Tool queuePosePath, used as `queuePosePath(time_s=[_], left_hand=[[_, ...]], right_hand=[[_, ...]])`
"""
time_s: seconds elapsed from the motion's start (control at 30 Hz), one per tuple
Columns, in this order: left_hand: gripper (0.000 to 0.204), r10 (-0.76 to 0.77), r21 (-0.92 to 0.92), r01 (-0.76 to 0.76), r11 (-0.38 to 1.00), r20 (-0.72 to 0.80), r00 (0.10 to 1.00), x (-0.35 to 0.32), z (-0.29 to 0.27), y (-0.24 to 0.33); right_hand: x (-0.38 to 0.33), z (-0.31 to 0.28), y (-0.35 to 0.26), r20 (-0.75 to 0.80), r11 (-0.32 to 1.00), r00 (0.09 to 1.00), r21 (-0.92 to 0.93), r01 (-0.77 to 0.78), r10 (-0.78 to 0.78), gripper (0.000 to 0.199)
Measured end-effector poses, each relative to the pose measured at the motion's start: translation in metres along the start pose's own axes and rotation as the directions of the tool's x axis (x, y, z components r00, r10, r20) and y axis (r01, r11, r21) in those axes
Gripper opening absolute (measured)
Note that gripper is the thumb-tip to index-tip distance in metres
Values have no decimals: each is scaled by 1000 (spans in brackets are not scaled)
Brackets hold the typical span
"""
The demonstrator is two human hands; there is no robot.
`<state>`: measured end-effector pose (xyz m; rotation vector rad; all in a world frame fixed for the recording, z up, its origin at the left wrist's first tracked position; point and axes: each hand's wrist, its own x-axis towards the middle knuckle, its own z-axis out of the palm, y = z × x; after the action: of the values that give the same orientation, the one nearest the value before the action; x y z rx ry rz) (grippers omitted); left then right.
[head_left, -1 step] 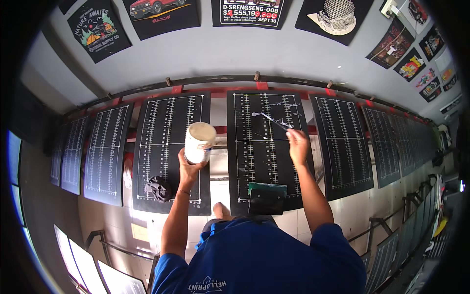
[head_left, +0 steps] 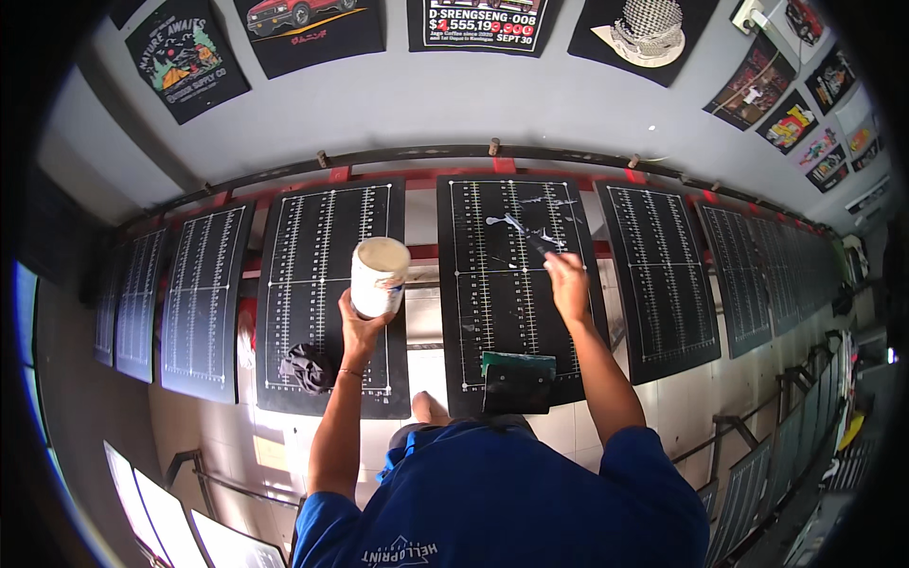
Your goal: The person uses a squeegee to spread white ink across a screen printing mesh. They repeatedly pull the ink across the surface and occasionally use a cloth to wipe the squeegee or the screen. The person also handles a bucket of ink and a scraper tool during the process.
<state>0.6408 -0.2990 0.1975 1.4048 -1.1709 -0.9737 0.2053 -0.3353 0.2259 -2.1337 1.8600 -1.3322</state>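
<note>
My left hand (head_left: 363, 331) is wrapped round the lower part of a white plastic tub (head_left: 379, 282), held above a black board (head_left: 301, 322) marked with white ruled scales. In my right hand (head_left: 568, 281) is a slim tool with a dark handle (head_left: 538, 243), its kind unclear. It slants up and left over a second ruled black board (head_left: 483, 327), its tip among white smears (head_left: 496, 221). Whether the tip touches the board I cannot tell. At this board's near edge lies a squeegee-like black and green flat piece (head_left: 519, 383).
A crumpled dark cloth (head_left: 308, 367) lies on the left board's near end. More ruled boards (head_left: 660, 284) stand in a row to both sides. Behind them run a red frame (head_left: 426, 178) and a dark rail (head_left: 407, 154). Another rack (head_left: 743, 502) is at the lower right.
My right hand has moved slightly left and down, and more of the tool's dark handle shows. The left hand and tub have shifted a little to the left.
</note>
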Motion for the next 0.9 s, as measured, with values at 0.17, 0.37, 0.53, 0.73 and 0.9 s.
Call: queuePosePath(time_s=[0.17, 0.37, 0.53, 0.73, 0.9], left_hand=[[94, -64, 105, 56, 993, 75, 995, 4, -17, 11], [94, 113, -253, -72, 965, 152, 982, 2, -18, -19], [96, 101, -244, -64, 968, 140, 985, -19, -4, -26], [108, 86, -116, -67, 991, 163, 983, -34, -25, -20], [104, 118, -200, -66, 978, 263, 957, -43, -15, -5]], right_hand=[[-77, -13, 5, 411, 907, 809, -216, -360, 419, 18], [-86, -54, -12, 381, 931, 924, -349, 108, 36, 16], [-143, -113, -49, 281, 921, 937, -377, -93, 209, 15], [-124, -111, -113, -296, 897, 854, 20, -442, 428, 17], [-90, -138, -169, -109, 599, 658, 543, -588, 745, 25]])
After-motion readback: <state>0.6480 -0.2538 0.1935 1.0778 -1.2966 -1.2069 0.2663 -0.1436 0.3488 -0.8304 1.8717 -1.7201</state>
